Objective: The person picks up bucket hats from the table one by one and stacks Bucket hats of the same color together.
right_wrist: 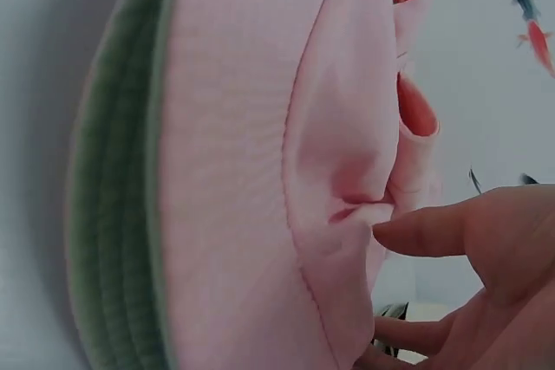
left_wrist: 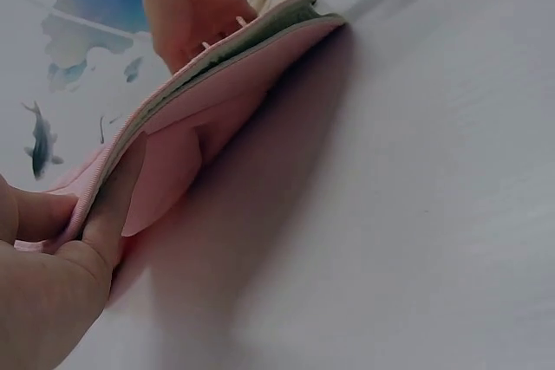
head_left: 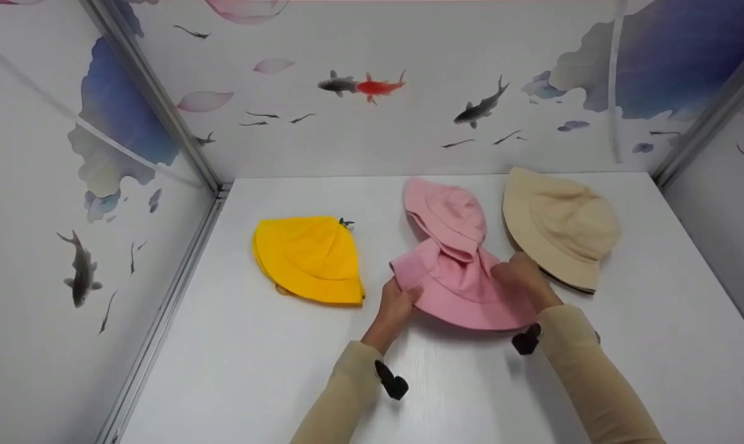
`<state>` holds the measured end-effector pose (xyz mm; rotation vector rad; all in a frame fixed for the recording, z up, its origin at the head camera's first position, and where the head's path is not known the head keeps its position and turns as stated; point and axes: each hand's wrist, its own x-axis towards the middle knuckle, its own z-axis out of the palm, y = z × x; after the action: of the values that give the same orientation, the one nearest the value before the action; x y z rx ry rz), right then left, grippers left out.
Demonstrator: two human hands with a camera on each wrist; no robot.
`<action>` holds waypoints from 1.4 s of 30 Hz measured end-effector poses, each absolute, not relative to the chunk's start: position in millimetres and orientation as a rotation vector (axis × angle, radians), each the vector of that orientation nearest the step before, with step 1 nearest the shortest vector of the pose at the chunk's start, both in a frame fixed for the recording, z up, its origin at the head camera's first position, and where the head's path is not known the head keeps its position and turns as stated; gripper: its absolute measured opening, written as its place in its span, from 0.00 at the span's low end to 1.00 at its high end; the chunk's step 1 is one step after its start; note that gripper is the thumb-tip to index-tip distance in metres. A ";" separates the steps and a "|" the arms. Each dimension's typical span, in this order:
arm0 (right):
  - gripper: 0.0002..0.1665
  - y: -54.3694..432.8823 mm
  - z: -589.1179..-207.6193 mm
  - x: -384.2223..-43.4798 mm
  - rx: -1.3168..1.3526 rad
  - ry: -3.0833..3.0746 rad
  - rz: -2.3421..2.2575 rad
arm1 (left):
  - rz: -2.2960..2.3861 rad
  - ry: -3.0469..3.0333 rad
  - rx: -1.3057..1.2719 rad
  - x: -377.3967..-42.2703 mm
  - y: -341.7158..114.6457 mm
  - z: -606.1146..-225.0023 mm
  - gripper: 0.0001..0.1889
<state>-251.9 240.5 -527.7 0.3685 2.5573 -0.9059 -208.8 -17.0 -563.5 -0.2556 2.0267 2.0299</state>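
Note:
A pink bucket hat (head_left: 464,296), folded flat with a green lining (right_wrist: 117,179) showing between its brim edges, is held at both sides. My left hand (head_left: 400,302) pinches the left end of the brim, thumb on one face and fingers on the other. At the crown's right side, my right hand (head_left: 523,277) grips the cloth; its thumb (right_wrist: 425,231) presses in beside a crease, and its other fingers pass partly out of sight behind the crown. A second pink hat (head_left: 449,213) lies directly behind, overlapping the first one's crown.
To the left lies a folded yellow hat (head_left: 310,262) with a small dark tip at its top. A beige hat (head_left: 563,222) with a dark brim edge lies close by my right hand. Printed panels (head_left: 372,142) wall in the white table (head_left: 236,370) at the back and sides.

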 end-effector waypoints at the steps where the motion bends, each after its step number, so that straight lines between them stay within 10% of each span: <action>1: 0.36 242.3 -529.1 -251.0 0.342 2.544 -0.899 | 2.025 2.030 -0.258 -209.2 -17.3 -561.5 0.23; 10: 0.12 250.0 -521.9 -240.4 0.310 2.596 -1.019 | 2.071 1.829 -0.311 -207.0 -28.7 -534.8 0.26; 42: 0.09 217.9 -482.0 -211.0 0.197 2.769 -1.961 | 2.428 1.549 -0.301 -200.8 -74.6 -543.2 0.26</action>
<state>-211.0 217.9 -482.0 0.1970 2.7689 -1.9607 -200.8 -74.6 -543.2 -0.3013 1.5494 2.4278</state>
